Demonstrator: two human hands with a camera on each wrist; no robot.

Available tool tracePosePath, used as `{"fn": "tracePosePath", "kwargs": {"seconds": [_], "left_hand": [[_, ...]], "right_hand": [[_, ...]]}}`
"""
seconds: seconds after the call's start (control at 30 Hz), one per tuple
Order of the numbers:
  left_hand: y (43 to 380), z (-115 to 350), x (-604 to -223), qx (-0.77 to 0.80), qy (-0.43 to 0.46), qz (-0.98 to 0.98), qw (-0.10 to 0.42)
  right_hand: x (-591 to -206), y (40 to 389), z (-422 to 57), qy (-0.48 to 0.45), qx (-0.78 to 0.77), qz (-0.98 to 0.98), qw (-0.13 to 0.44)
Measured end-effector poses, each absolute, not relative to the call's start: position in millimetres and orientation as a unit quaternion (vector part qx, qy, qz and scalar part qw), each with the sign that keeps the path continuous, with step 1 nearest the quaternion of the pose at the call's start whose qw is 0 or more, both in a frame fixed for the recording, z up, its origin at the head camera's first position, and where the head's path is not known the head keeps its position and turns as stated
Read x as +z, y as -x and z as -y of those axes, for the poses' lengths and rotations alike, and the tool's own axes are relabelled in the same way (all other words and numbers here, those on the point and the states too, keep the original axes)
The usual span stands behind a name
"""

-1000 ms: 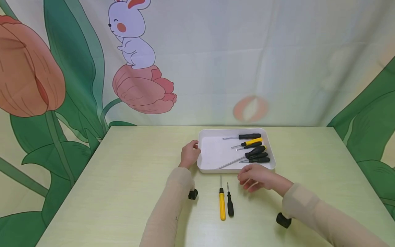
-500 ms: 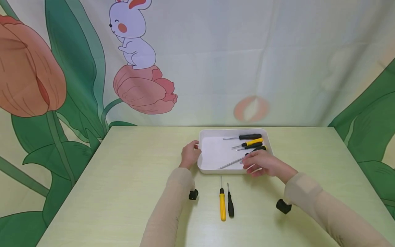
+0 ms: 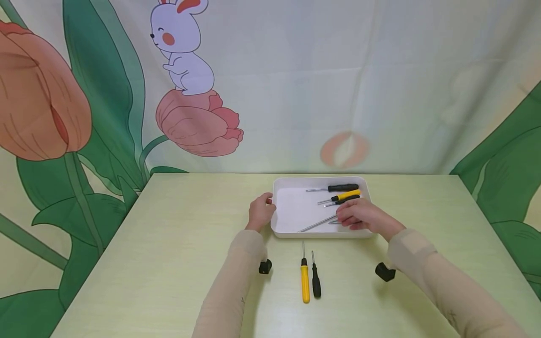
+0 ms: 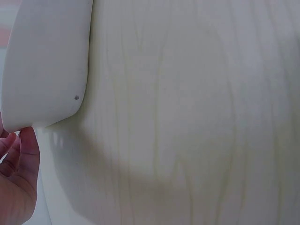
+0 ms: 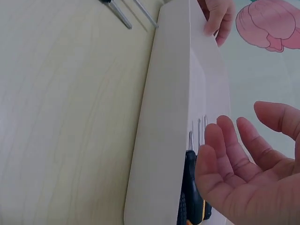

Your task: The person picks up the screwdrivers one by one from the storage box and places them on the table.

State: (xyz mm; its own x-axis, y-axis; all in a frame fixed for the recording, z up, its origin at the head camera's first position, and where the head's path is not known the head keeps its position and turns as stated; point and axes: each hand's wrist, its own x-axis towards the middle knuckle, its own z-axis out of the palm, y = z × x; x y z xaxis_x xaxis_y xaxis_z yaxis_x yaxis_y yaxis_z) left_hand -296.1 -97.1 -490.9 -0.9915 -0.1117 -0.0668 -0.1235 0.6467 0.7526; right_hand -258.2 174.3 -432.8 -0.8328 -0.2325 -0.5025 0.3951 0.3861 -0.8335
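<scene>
A white tray (image 3: 291, 202) holds several screwdrivers, among them a yellow-handled screwdriver (image 3: 348, 194) and a black-handled screwdriver (image 3: 343, 188) near its far wall. My left hand (image 3: 259, 211) holds the tray's left end by the wall. Over the right part of the tray hovers my right hand (image 3: 365, 216), its fingers spread and slightly bent with nothing between them. In the right wrist view, black handles (image 5: 192, 187) lie just below those fingers. From the head, the right hand hides most of the near screwdrivers' handles; a long shaft (image 3: 317, 224) sticks out to the left.
On the table (image 3: 169, 263) before the tray lie another yellow-handled screwdriver (image 3: 305, 281) and a small black screwdriver (image 3: 316, 281), side by side, tips pointing away. Behind the table's far edge hangs a printed curtain (image 3: 274, 94) with a rabbit and tulips.
My right hand has moved from in front of the tray's near wall to above the screwdrivers inside, further away and slightly right. The left hand and the tray have stayed put.
</scene>
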Motion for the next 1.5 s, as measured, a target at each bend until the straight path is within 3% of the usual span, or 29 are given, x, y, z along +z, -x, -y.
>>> {"fn": "tracePosePath", "kwargs": {"seconds": [0.23, 0.53, 0.97, 1.23, 1.5], "left_hand": [[296, 97, -491, 0.411, 0.062, -0.909, 0.005], [297, 97, -492, 0.411, 0.063, -0.91, 0.002], [296, 97, -492, 0.407, 0.062, -0.911, 0.004], [296, 97, -493, 0.405, 0.058, -0.913, -0.006], [297, 97, -492, 0.406, 0.062, -0.912, -0.001]], "right_hand": [[-437, 265, -174, -0.044, -0.491, -0.83, 0.261], [-452, 271, -176, 0.057, -0.371, -0.912, 0.165], [-466, 270, -178, 0.133, -0.254, -0.953, 0.094], [-470, 269, -175, 0.118, -0.164, -0.975, 0.096], [-471, 264, -176, 0.16, -0.092, -0.981, 0.053]]}}
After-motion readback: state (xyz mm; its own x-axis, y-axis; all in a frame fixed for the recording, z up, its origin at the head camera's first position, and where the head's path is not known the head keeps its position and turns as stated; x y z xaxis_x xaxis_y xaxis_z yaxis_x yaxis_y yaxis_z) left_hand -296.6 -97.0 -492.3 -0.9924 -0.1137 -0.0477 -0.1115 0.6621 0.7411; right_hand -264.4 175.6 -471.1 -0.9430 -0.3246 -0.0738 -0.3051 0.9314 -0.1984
